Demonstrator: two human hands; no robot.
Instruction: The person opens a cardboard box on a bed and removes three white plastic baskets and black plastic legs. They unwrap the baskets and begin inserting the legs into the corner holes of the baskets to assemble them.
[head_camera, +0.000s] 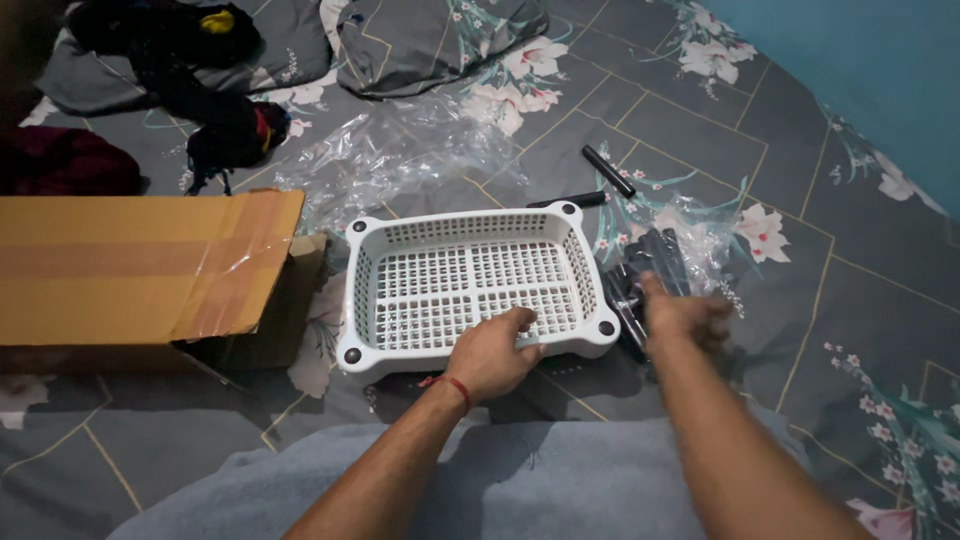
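Grey floral bedding (700, 130) covers the whole surface. On it sits a white slotted basket (470, 285), and the left hand (490, 355) rests on its near rim, fingers curled loosely over the edge. Just right of those fingers, the right hand (685, 318), blurred, closes on a bag of black rods (650, 265). Beyond its fingertips lie two loose rods (608, 170); a cardboard box (140, 265) lies left of the basket.

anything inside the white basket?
The white basket holds no loose items; only its slotted floor shows. The left hand rests on the near rim, covering a small patch of floor there.
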